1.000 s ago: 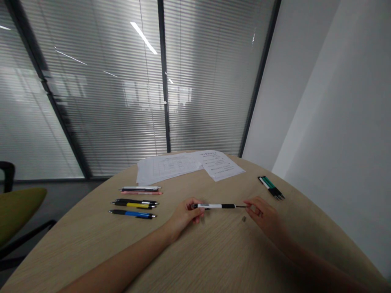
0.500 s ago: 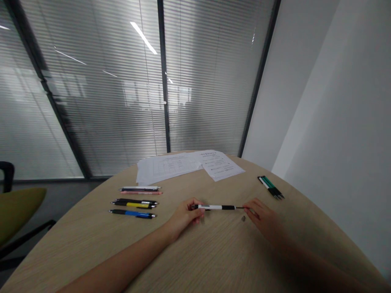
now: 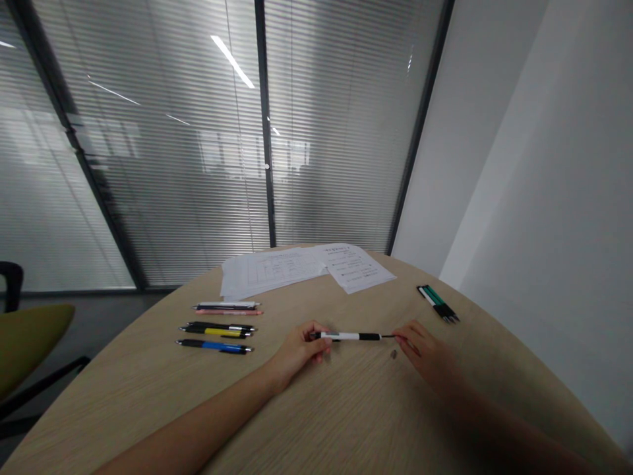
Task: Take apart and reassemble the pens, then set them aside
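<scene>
Round wood-grain worktop [image 3: 346, 422], with a glass wall and blinds behind it. One olive chair [image 3: 24, 336] at far left.

Change over the last second: very little. Both forearms lie on the worktop as before. The white-and-black pen [image 3: 349, 336] has sunk a touch toward the surface and the right hand [image 3: 428, 356] has come down with it. The left hand [image 3: 297, 351] has hardly shifted. Reading: the grip is unchanged and the work on this pen stands at the same stage.

State now: pen level, crosswise in front of the person, just above the worktop, mid-table between the two hands. Left fingers closed round its clip end. Right fingers pinched narrow on the thin dark tip end.

Count, large to small:
- Printed sheets [image 3: 277, 270]: an overlapping spread at the far edge, at least three. The edges blur, so not certain.
- Pens left of the hands, three rows well apart from them: a white and pink pair [image 3: 227, 307], a black and yellow pair [image 3: 217, 328] and a blue pen [image 3: 214, 346], five as best I can make out.
- Green and black pens [image 3: 438, 303] by the right edge: a tight bundle, probably three.
- Pen in hand: one.
- Small dark bit [image 3: 393, 354] lying on the worktop just beside the right hand: one, too small to identify.
</scene>
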Demonstrator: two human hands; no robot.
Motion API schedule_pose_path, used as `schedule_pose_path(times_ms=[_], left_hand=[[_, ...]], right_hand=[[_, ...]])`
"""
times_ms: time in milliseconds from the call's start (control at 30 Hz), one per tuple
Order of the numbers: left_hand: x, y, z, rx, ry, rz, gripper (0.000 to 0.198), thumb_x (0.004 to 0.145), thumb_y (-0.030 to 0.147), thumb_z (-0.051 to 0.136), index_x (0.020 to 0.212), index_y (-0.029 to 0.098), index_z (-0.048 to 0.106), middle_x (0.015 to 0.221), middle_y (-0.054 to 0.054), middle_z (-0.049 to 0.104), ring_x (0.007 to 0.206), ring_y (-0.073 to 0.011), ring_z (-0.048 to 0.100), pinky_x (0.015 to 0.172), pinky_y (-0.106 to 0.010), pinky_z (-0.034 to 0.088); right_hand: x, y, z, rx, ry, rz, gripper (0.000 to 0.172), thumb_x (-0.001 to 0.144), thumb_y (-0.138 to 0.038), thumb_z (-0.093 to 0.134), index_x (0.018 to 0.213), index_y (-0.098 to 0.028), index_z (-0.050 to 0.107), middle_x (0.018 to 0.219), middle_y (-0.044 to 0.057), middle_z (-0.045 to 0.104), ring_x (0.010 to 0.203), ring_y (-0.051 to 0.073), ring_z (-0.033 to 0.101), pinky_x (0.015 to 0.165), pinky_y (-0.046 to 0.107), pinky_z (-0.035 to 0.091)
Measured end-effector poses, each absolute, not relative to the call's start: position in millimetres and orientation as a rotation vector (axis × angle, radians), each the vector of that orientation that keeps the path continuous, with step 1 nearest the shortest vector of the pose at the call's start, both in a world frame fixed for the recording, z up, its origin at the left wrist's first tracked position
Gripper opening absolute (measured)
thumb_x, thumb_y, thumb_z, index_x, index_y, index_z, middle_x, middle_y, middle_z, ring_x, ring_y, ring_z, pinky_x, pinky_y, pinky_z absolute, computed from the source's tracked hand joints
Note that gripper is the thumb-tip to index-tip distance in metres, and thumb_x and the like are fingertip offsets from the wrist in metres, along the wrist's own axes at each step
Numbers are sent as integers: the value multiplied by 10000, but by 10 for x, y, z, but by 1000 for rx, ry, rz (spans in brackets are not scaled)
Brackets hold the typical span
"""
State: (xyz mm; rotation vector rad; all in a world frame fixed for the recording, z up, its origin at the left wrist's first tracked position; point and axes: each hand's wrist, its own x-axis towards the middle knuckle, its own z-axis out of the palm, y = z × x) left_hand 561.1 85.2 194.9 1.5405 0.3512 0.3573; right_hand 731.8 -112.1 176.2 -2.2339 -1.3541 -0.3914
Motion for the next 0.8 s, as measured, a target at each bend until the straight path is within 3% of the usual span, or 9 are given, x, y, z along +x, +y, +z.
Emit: schedule_pose_path(times_ms=[800], left_hand=[[5593,807,2015,1418,391,424,198,603,263,648,702,125,547,536,24,556,419,-59,432,428,-181,307]], right_hand=[[7353,-1148,1819,-2130,-1359,-563,199,815,-241,363,802,-215,559,817,42,609,725,163,581,651,267,446]])
